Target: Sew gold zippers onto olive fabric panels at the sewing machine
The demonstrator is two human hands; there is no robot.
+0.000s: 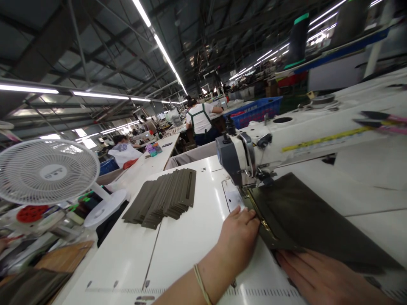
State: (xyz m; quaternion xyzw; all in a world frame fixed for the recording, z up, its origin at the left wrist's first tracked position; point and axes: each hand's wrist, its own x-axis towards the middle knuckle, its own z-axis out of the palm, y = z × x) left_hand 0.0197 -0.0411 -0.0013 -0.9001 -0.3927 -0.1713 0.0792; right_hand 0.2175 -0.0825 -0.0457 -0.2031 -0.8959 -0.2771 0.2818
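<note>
A dark olive fabric panel (305, 216) lies under the head of a white sewing machine (237, 159). A gold-toothed zipper (263, 222) runs along its left part toward the presser foot. My left hand (240, 233), with a band at the wrist, has its fingers curled together on the panel's left edge, just in front of the metal needle plate (233, 199). At the panel's near edge is my right hand (321, 271), fingers stretched out flat and pointing left; their tips are partly hidden by the cloth.
A fanned stack of olive fabric pieces (165, 197) rests left on the white table (187, 237). Beyond it stands a white fan (52, 171). Pink-handled snips (381, 120) and a yellow measuring tape (324, 139) are on the machine arm. Another person (200, 118) sits ahead.
</note>
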